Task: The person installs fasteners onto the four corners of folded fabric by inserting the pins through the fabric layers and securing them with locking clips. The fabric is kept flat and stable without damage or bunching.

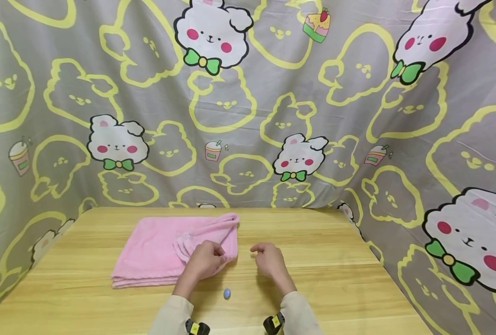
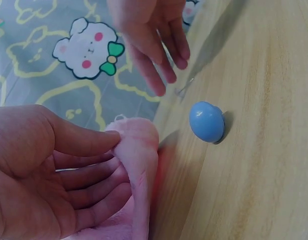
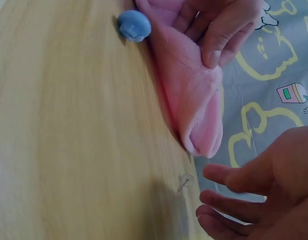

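A pink plush cloth point(image 1: 155, 246), folded in layers, lies left of centre with its right part turned back. My left hand point(image 1: 206, 259) pinches its near right edge between thumb and fingers; the left wrist view shows the pinched fold point(image 2: 136, 135) up close. My right hand point(image 1: 269, 259) hovers right of the cloth, fingers loosely bent and holding nothing. Below its fingertips in the right wrist view, a small clear pin point(image 3: 185, 180) with a thin point sits on the table. A smooth blue mushroom-shaped cap point(image 1: 227, 293) rests between my forearms.
The wooden table point(image 1: 314, 288) carries all of this. Grey curtains point(image 1: 239, 107) printed with rabbits and yellow outlines hang behind it and at both sides. A black wrist camera point(image 1: 274, 322) is strapped over each beige sleeve.
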The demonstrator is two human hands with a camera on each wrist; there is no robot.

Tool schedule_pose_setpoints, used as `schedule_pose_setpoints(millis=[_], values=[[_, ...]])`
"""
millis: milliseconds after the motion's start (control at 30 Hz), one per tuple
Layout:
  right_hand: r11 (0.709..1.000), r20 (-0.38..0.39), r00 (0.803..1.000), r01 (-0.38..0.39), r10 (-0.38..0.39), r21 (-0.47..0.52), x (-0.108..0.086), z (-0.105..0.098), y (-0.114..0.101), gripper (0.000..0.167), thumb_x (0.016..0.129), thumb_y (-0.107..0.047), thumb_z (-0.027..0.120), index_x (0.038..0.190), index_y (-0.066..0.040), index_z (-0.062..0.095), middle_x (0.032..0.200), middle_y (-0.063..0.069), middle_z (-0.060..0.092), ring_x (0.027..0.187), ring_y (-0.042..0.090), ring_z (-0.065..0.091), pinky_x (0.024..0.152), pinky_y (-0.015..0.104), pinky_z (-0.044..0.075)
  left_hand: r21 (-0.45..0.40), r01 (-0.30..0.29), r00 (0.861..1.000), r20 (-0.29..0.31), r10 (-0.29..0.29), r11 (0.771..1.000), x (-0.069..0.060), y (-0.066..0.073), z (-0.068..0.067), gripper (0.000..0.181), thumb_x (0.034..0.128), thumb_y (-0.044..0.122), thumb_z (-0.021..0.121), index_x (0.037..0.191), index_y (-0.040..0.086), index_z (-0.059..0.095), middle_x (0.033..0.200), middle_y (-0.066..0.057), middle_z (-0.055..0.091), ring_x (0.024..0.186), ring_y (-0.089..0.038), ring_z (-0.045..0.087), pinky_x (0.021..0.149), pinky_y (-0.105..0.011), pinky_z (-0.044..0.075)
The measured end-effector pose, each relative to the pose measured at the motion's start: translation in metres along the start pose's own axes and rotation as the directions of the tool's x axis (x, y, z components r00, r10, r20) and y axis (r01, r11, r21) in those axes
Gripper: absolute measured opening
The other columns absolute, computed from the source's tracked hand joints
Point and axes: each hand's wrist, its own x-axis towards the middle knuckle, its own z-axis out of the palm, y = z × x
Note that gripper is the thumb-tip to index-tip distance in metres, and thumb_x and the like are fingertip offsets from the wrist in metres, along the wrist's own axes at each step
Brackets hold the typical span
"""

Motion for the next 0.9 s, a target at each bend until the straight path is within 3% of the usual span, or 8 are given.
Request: schedule_pose_setpoints(millis=[100,167,233,367,533,900], values=[[0.999,0.054,0.999,0.001,0.001,-0.043,0.0008,0.001,0.0009,0.039,0.088,0.003,0.045,0.114,-0.001,0.073,0.115,0.019,0.072,0.071,0.018,0.055,0.056,0.026,0.039,0.0,0.004,1.0,0.003,-0.004,1.0,0.0005,0.0009,0.0005,0.008,0.0818,0.005,0.075,0.075,0.006,0.073,0.07,0.0,0.067,0.067,-0.013,0.056,0.064,-0.03,0.048],[0.998,0.078,0.997,0.012,-0.007,-0.069,0.0006,0.0018,0.0003,0.037,0.09,0.002,0.046,0.115,0.0,0.073,0.117,0.019,0.072,0.086,0.023,0.061,0.063,0.029,0.044,-0.001,0.01,1.0,0.005,-0.01,1.0,0.0007,0.0013,0.0005,0.008,0.082,0.005,0.075,0.075,0.006,0.072,0.07,0.0,0.067,0.067,-0.013,0.056,0.063,-0.03,0.048],[0.997,0.093,0.996,0.012,-0.006,-0.07,0.0003,0.0028,0.0004,0.035,0.092,0.001,0.047,0.116,0.001,0.072,0.117,0.019,0.073,0.091,0.025,0.062,0.066,0.032,0.047,0.0,0.016,1.0,0.009,-0.016,1.0,0.0005,0.0013,0.0003,0.008,0.0824,0.005,0.075,0.075,0.006,0.072,0.07,0.0,0.066,0.067,-0.014,0.056,0.063,-0.03,0.048],[0.998,0.063,0.998,0.023,-0.019,-0.065,-0.0014,0.0043,0.0004,0.025,0.093,-0.003,0.055,0.108,0.001,0.074,0.105,0.014,0.074,0.084,0.021,0.061,0.07,0.034,0.051,-0.007,0.02,1.0,0.015,-0.02,1.0,0.0004,0.0,-0.0002,0.008,0.0833,0.005,0.075,0.075,0.006,0.072,0.07,0.0,0.066,0.067,-0.014,0.056,0.065,-0.03,0.047],[0.995,0.02,0.999,0.05,-0.049,-0.082,-0.0033,0.0067,0.0014,0.016,0.08,0.002,0.063,0.089,-0.003,0.076,0.083,0.005,0.07,0.075,0.017,0.057,0.064,0.03,0.048,-0.031,0.032,0.999,0.022,-0.031,0.999,0.0007,-0.0033,-0.0003,0.01,0.085,0.004,0.072,0.075,0.006,0.071,0.066,0.002,0.063,0.066,-0.013,0.055,0.065,-0.03,0.046],[0.991,0.016,0.999,0.032,-0.03,-0.131,-0.0057,0.0062,0.0004,0.014,0.071,0.005,0.071,0.07,-0.009,0.067,0.066,0.001,0.063,0.065,0.018,0.053,0.058,0.03,0.045,-0.043,0.059,0.998,0.033,-0.058,0.997,0.0015,-0.0052,-0.0018,0.009,0.0863,0.006,0.071,0.077,0.006,0.071,0.065,0.002,0.062,0.062,-0.013,0.056,0.063,-0.029,0.046]])
